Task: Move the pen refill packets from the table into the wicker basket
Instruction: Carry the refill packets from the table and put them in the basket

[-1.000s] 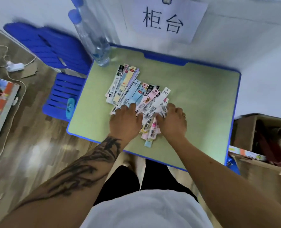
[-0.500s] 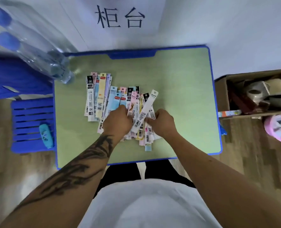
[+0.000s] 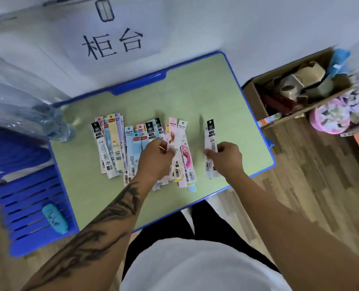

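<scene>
Several long pen refill packets (image 3: 115,143) lie fanned out on the green table (image 3: 195,97). My right hand (image 3: 226,158) grips a small bundle of black-topped packets (image 3: 210,133), held apart from the pile, to its right. My left hand (image 3: 155,160) is on the middle of the pile and pinches a white packet (image 3: 179,135) with its fingertips. No wicker basket is in view.
Clear water bottles (image 3: 37,118) stand at the table's back left corner. A blue slatted chair (image 3: 27,206) with a teal object (image 3: 55,218) is at the left. A cardboard box (image 3: 296,95) of oddments and a pink round item (image 3: 332,118) sit on the floor at the right.
My right hand has pulled a few packets out of the pile and carried them to the right. My left hand stays on the pile. The camera has turned to the right.
</scene>
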A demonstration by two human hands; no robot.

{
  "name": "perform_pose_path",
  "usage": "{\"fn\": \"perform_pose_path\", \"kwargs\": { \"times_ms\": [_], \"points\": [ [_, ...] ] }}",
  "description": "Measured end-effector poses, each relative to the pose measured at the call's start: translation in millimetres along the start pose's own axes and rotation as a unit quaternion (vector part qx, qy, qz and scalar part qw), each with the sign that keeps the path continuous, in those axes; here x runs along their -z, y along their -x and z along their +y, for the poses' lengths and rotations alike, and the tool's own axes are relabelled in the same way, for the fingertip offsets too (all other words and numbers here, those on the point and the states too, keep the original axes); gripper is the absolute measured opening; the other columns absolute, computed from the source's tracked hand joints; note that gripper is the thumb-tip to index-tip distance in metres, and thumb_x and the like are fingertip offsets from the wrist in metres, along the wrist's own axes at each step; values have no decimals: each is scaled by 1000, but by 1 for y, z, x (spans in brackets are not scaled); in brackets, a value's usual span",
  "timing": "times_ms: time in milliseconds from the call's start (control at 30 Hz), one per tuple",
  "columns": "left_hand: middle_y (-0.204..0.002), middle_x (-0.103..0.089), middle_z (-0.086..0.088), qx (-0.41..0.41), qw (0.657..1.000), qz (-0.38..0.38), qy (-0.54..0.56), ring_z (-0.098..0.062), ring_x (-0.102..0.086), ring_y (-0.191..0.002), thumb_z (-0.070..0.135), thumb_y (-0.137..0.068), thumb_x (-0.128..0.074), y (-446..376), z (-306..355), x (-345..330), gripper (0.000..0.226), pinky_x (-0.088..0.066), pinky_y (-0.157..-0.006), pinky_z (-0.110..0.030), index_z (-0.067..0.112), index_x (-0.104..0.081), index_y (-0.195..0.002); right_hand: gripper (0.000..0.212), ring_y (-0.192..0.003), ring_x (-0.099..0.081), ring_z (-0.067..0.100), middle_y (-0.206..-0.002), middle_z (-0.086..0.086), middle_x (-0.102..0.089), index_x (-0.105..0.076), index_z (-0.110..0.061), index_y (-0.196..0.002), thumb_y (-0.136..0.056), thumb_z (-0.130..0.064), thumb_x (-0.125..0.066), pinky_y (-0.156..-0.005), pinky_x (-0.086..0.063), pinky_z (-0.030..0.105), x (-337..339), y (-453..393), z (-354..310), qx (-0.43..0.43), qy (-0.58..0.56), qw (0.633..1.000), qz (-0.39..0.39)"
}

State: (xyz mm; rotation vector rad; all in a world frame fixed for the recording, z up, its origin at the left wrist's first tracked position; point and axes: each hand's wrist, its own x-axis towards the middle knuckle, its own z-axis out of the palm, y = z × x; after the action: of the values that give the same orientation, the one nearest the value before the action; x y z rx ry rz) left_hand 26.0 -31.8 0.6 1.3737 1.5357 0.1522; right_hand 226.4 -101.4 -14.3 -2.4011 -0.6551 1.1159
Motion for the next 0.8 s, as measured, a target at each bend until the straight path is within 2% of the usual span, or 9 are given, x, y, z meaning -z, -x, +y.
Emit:
{"fn": "perform_pose_path", "kwargs": {
  "times_ms": [67,133,200,333,433,533,633,700,800],
  "points": [
    [-89,-68,2,0,999,-25,28,-20,-64,-77,29,-98,-68,1,17,-16,14,-48,-69,-28,17,-63,-101,46,-57,-45,25,-55,0,-46,-45,-10,-63,-84,-27,-82,-55,-37,32,17,5,11,-16,-64,998,18],
    [-87,-68,-3,-6,996,-60,61,-16,-60,-64,24,-99,-66,5,38,-36,8,-46,-54,-22,17,-64,-97,42,-55,-44,22,-57,6,-50,-55,-1,-69,-84,-28,-83,-56,-37,31,38,10,22,-22,-130,991,23],
    [-82,-64,-3,-18,992,-99,70,-14,-55,-60,19,-101,-63,13,64,-62,9,-43,-51,-22,19,-63,-91,38,-57,-46,19,-64,14,-57,-64,3,-79,-84,-29,-83,-57,-38,32,64,18,34,-24,-191,981,26],
    [-81,-63,0,-43,983,-161,79,-22,-59,-75,18,-100,-62,36,118,-129,8,-45,-68,-32,18,-63,-92,39,-60,-50,19,-68,10,-61,-64,4,-80,-84,-30,-85,-57,-39,34,121,32,74,-7,-315,948,52],
    [-81,-68,-2,-77,974,-201,77,-30,-68,-80,17,-100,-62,65,165,-189,9,-52,-74,-38,18,-66,-92,20,-72,-66,27,-84,13,-77,-73,-7,-84,-85,-23,-84,-66,-56,43,177,43,112,-13,-421,905,62],
    [-101,-77,-5,-109,965,-227,76,-24,-74,-92,13,-100,-62,101,211,-253,17,-59,-86,-38,19,-74,-90,30,-88,-69,39,-100,23,-77,-74,2,-103,-85,-21,-84,-85,-55,61,239,55,157,-26,-509,857,71],
    [-106,-77,-8,-120,960,-246,60,-29,-74,-101,14,-100,-62,140,250,-320,22,-58,-95,-48,24,-77,-87,35,-87,-69,39,-101,26,-76,-68,12,-107,-89,-15,-80,-88,-55,64,297,67,206,-19,-547,830,107],
    [-98,-79,-9,-126,954,-266,50,-36,-73,-101,13,-101,-61,168,271,-365,20,-57,-95,-55,21,-75,-88,34,-82,-71,36,-98,25,-76,-67,13,-105,-89,-14,-79,-81,-59,58,334,74,242,-12,-563,816,132],
    [-95,-79,-11,-138,941,-305,48,-37,-74,-99,10,-101,-60,206,294,-429,18,-56,-95,-59,17,-73,-91,13,-71,-73,27,-90,18,-78,-70,1,-91,-90,-10,-77,-62,-61,37,384,83,294,-3,-597,786,159]
  ]
}}
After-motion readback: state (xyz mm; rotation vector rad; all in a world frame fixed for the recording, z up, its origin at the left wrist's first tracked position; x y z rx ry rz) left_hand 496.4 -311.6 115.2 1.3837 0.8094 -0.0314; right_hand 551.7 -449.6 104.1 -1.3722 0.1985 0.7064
